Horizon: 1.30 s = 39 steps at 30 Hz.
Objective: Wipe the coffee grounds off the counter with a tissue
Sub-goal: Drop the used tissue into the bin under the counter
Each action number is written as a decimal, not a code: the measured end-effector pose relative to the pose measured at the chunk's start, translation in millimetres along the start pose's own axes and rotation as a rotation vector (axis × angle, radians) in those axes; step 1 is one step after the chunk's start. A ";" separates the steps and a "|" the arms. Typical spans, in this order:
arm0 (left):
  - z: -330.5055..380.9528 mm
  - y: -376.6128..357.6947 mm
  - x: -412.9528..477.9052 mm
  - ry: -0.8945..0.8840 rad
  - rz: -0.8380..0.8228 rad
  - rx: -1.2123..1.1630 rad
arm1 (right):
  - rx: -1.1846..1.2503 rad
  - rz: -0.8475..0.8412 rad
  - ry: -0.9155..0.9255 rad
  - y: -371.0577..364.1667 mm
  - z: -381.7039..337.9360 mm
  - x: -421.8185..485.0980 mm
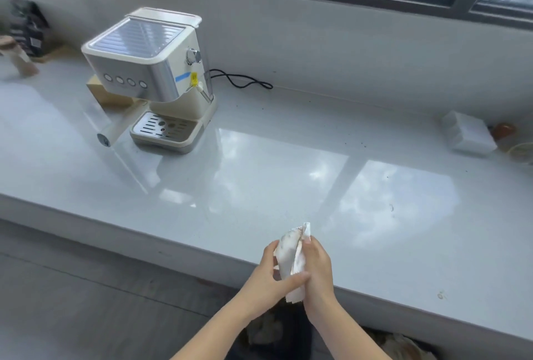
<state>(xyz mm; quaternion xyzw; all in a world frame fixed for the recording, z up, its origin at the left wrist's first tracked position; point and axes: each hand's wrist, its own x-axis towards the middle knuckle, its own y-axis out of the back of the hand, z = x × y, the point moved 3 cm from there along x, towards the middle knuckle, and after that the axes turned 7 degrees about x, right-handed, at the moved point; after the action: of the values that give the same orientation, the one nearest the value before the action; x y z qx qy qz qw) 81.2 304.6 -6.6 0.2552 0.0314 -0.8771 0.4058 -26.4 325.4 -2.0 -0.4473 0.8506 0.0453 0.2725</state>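
I hold the tissue (291, 261) between both hands at the near edge of the worktop (259, 181): my left hand (266, 276) cups it from one side with the thumb laid across its lower part, and my right hand (315, 267) presses it from the other, fingers (308, 240) closed against the paper. The tissue is folded on itself and shows brownish stains, so I judge that I am bundling up what it has gathered. Dark specks (364, 145) lie scattered toward the far right of the worktop, near the white box (468, 134), well apart from the coffee machine (153, 77) at the far left. Next I would need a clean face of tissue and a reach toward that far edge.
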 end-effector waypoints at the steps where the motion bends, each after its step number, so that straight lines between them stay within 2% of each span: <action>1: 2.0 3.3 -1.3 0.018 0.044 -0.034 | 0.016 -0.018 0.039 -0.7 -5.0 -2.9; 4: 1.8 13.4 -3.6 0.023 0.172 -0.081 | 0.071 -0.087 0.160 0.6 -13.4 -11.0; 7: -4.1 15.7 -7.9 0.055 0.217 -0.094 | -0.008 -0.100 0.290 7.7 -14.8 -15.7; 11: -19.9 9.9 -10.5 0.170 0.255 -0.224 | -0.268 -0.189 0.450 20.4 0.7 -23.5; 14: -39.6 3.2 -13.8 0.305 0.203 -0.385 | -0.586 -0.336 0.467 32.5 27.4 -32.4; 15: -46.9 0.3 -15.1 0.333 0.181 -0.453 | -0.684 -0.391 0.450 39.1 39.1 -35.2; 17: -59.7 -6.6 -16.7 0.353 0.116 -0.492 | -0.713 -0.418 0.388 51.7 57.9 -40.7; 21: -82.4 -32.1 -13.9 0.303 -0.124 -0.266 | -0.503 -0.133 0.188 72.9 81.1 -37.2; 27: -143.7 -56.0 5.9 0.339 0.073 -0.045 | -0.569 -0.081 -0.073 87.3 144.9 -15.5; 30: -183.1 -56.1 26.0 0.437 0.134 0.149 | -0.487 -0.022 -0.257 86.3 188.9 3.5; 33: -219.5 -60.2 48.6 0.606 0.083 0.019 | -0.394 0.122 -0.416 86.8 232.0 27.6; 36: -246.0 -68.0 66.7 0.791 -0.003 -0.146 | -0.433 0.255 -0.433 85.3 265.5 51.1; 39: -262.8 -73.7 82.0 0.822 -0.067 -0.136 | -0.386 0.299 -0.550 84.3 296.5 69.8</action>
<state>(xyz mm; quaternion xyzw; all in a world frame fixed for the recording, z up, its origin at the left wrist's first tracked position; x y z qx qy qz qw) 94.2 365.6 -284.7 0.5555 0.2570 -0.7109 0.3466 1.3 419.4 -302.5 -0.3323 0.7774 0.3628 0.3919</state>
